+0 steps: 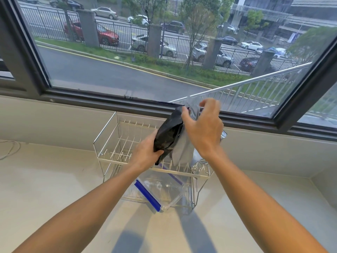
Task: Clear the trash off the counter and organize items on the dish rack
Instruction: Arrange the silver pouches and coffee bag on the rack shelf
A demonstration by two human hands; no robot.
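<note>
A black foil pouch (168, 133) with a silver-grey inner side is held up above the wire dish rack (107, 141). My left hand (145, 152) grips the pouch's lower end. At its top edge, my right hand (203, 128) pinches the pouch together with a bit of clear plastic. On the rack's lower tier, under the pouch, lies a clear plastic container (164, 187) with a blue clip strip. A crumpled clear wrapper (198, 166) sits at the rack's right end, partly hidden by my right wrist.
The rack stands on a pale counter (54, 189) against the low wall under a large window. A thin white cable (10, 148) lies at the far left. The counter meets a side wall at the right.
</note>
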